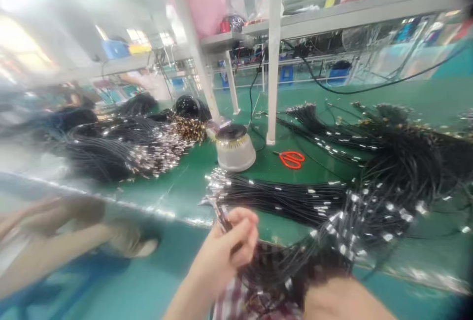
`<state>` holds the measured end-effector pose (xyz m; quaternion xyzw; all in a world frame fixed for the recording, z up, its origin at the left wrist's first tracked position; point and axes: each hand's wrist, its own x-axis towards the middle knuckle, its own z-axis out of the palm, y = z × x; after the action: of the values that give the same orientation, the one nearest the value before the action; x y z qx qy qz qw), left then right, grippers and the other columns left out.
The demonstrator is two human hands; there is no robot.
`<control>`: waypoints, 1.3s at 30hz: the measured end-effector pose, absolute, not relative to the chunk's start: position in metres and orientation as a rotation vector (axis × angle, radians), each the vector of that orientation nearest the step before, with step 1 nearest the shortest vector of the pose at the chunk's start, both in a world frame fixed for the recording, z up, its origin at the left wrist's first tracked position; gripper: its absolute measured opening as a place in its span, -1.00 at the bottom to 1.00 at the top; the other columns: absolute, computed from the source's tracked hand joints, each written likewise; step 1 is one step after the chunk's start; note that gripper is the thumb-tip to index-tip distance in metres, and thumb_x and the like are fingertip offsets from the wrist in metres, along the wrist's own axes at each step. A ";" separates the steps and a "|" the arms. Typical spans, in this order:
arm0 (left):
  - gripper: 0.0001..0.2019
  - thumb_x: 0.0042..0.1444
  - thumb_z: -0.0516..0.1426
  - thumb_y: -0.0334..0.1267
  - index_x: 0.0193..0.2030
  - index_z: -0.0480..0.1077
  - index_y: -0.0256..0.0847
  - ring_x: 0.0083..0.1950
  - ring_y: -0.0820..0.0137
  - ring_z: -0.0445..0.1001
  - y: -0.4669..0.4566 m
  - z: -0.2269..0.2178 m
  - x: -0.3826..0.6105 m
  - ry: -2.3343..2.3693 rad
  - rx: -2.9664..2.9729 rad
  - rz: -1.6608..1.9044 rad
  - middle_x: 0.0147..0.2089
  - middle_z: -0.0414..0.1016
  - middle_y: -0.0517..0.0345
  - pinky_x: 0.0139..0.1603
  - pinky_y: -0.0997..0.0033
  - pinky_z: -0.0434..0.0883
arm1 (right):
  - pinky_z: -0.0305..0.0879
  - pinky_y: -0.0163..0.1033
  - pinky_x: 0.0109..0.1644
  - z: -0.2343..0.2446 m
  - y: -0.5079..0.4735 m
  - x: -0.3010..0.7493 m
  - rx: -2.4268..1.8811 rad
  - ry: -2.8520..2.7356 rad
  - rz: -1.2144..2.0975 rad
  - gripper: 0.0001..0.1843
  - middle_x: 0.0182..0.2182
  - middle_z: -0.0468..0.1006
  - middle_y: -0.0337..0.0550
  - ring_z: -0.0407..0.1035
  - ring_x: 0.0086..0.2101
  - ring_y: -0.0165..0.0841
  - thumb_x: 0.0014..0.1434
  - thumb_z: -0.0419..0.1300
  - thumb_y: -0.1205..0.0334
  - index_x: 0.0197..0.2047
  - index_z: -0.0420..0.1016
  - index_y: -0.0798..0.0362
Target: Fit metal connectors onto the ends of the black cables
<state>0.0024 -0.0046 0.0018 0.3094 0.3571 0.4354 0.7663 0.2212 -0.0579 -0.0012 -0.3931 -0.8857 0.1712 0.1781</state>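
My left hand [231,243] is closed, its fingers curled around a slim, dark, shiny metal piece [221,215] that points up toward the cable tips; its exact kind is unclear. Just beyond lies a bundle of black cables [277,194] with silvery ends and pale tags. More tagged black cables [295,261] hang over the bench edge onto my lap, between my hands. My right hand [340,298] is at the bottom, smeared by motion and partly cut off, beside those cables; its fingers are hidden.
Red-handled scissors [291,159] lie on the green bench near a white tub [235,155] with a dark top. Cable heaps [414,162] fill the right, others [121,147] the left. A white post [272,63] rises ahead. At left is another person's blurred arm [74,248].
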 end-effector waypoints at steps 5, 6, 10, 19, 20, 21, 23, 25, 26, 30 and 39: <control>-0.75 -0.05 0.33 -0.23 -0.29 0.42 -0.32 -0.64 0.65 0.11 -0.022 0.004 0.017 0.714 0.714 0.792 -0.53 0.38 0.17 -0.61 0.54 -0.07 | 0.26 -0.35 -0.35 0.026 -0.020 0.199 -1.190 -2.041 0.811 -0.81 -0.44 0.49 -0.25 0.37 -0.42 -0.43 0.28 0.10 0.28 -0.37 0.47 -0.01; -0.75 -0.07 0.34 -0.25 -0.32 0.41 -0.32 -0.63 0.64 0.13 -0.024 0.003 0.020 0.724 0.709 0.794 -0.54 0.35 0.19 -0.61 0.54 -0.04 | 0.26 -0.35 -0.32 0.031 -0.014 0.190 -1.181 -1.987 0.904 -0.90 -0.40 0.50 -0.26 0.37 -0.38 -0.42 0.22 0.16 0.28 -0.33 0.48 -0.02; -0.79 -0.08 0.32 -0.30 -0.34 0.39 -0.27 -0.62 0.61 0.16 -0.031 -0.003 0.028 0.813 0.719 0.836 -0.53 0.31 0.25 -0.63 0.55 0.00 | 0.25 -0.37 -0.30 0.039 -0.001 0.158 -1.153 -1.916 1.120 -0.66 -0.32 0.49 -0.31 0.35 -0.34 -0.40 -0.10 0.39 0.29 -0.20 0.49 -0.04; -0.68 -0.01 0.30 -0.08 -0.32 0.41 -0.33 -0.67 0.48 0.38 -0.034 -0.033 0.032 0.610 0.553 0.853 -0.56 0.53 0.02 -0.66 0.54 0.26 | 0.06 -0.47 -0.66 0.012 0.025 0.165 -0.953 -1.606 1.894 -0.71 -0.53 0.42 -0.31 0.13 -0.66 -0.58 0.07 0.28 0.22 -0.12 0.53 0.13; -0.70 0.03 0.27 -0.09 -0.31 0.41 -0.33 -0.68 0.48 0.39 -0.033 -0.035 0.032 0.592 0.541 0.867 -0.57 0.54 0.00 -0.66 0.54 0.28 | 0.02 -0.47 -0.69 0.008 0.027 0.166 -0.946 -1.567 1.902 -0.67 -0.54 0.42 -0.32 0.10 -0.69 -0.60 0.09 0.27 0.18 -0.08 0.51 0.12; -0.72 0.08 0.24 -0.10 -0.29 0.42 -0.34 -0.68 0.48 0.39 -0.033 -0.037 0.031 0.580 0.542 0.880 -0.58 0.54 -0.01 -0.67 0.54 0.29 | 0.04 -0.47 -0.68 0.005 0.028 0.168 -0.939 -1.538 1.873 -0.67 -0.52 0.44 -0.30 0.11 -0.69 -0.60 0.12 0.25 0.14 -0.07 0.51 0.12; -0.74 0.13 0.19 -0.14 -0.25 0.44 -0.36 -0.68 0.48 0.40 -0.032 -0.037 0.029 0.574 0.551 0.894 -0.58 0.55 -0.02 -0.66 0.55 0.32 | 0.17 -0.45 -0.58 -0.001 0.029 0.169 -0.944 -1.507 1.726 -0.70 -0.46 0.50 -0.24 0.22 -0.62 -0.57 0.19 0.19 0.09 -0.11 0.51 0.12; -0.75 0.16 0.17 -0.16 -0.22 0.45 -0.38 -0.67 0.48 0.41 -0.032 -0.035 0.027 0.587 0.548 0.892 -0.57 0.56 -0.02 -0.64 0.55 0.35 | 0.25 -0.42 -0.47 -0.003 0.028 0.171 -0.966 -1.505 1.594 -0.73 -0.46 0.51 -0.22 0.29 -0.55 -0.54 0.22 0.16 0.09 -0.22 0.52 0.13; -0.75 0.16 0.18 -0.17 -0.23 0.45 -0.38 -0.68 0.48 0.41 -0.032 -0.035 0.026 0.597 0.542 0.892 -0.58 0.55 -0.02 -0.64 0.55 0.35 | 0.24 -0.42 -0.46 -0.004 0.027 0.171 -0.986 -1.521 1.576 -0.76 -0.50 0.49 -0.24 0.28 -0.55 -0.53 0.21 0.17 0.11 -0.26 0.51 0.13; -0.77 0.10 0.23 -0.18 -0.32 0.43 -0.37 -0.69 0.47 0.42 -0.033 -0.036 0.028 0.645 0.498 0.892 -0.59 0.55 -0.04 -0.66 0.56 0.34 | 0.13 -0.43 -0.57 -0.001 0.019 0.168 -1.113 -1.550 1.640 -0.86 -0.62 0.39 -0.33 0.18 -0.66 -0.55 0.07 0.29 0.23 -0.36 0.47 0.14; -0.68 0.09 0.24 -0.09 -0.33 0.51 -0.40 -0.51 0.35 0.53 -0.035 -0.016 0.024 0.788 0.409 0.915 -0.45 0.58 -0.10 -0.45 0.41 0.47 | 0.17 -0.36 -0.48 0.001 0.023 0.172 -0.897 -1.346 1.903 -0.68 -0.67 0.42 -0.29 0.26 -0.61 -0.49 -0.01 0.36 0.07 -0.47 0.43 0.16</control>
<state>0.0243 -0.0351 -0.0159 0.1908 0.3680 0.4271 0.8036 0.1721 0.0231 0.0013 -0.3407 -0.5112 0.7228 0.3164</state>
